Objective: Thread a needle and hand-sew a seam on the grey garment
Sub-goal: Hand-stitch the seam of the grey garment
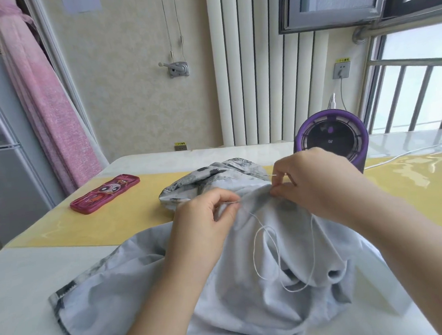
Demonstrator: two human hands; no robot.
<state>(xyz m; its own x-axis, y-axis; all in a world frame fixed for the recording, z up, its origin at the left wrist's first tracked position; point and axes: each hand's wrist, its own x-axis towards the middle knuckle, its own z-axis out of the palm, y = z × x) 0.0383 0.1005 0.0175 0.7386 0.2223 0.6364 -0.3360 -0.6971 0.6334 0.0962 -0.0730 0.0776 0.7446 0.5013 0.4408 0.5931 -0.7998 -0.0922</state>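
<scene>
Both hands are busy on the grey garment (252,310), which lies bunched under and between them on the worktop (63,259). My right hand (319,183) pinches the needle (272,175) at the fold; my left hand (205,221) pinches the cloth just beside it. White thread (254,256) hangs slack below them, so threading looks done and stitching under way. How much seam remains I cannot tell.

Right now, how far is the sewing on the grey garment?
Threading looks done: the white thread loops over the grey printed garment. In hand: the right hand pinches the thin metal needle at a fold, the left hand pinches the cloth. Left: the seam; stitches are too small to judge.
</scene>
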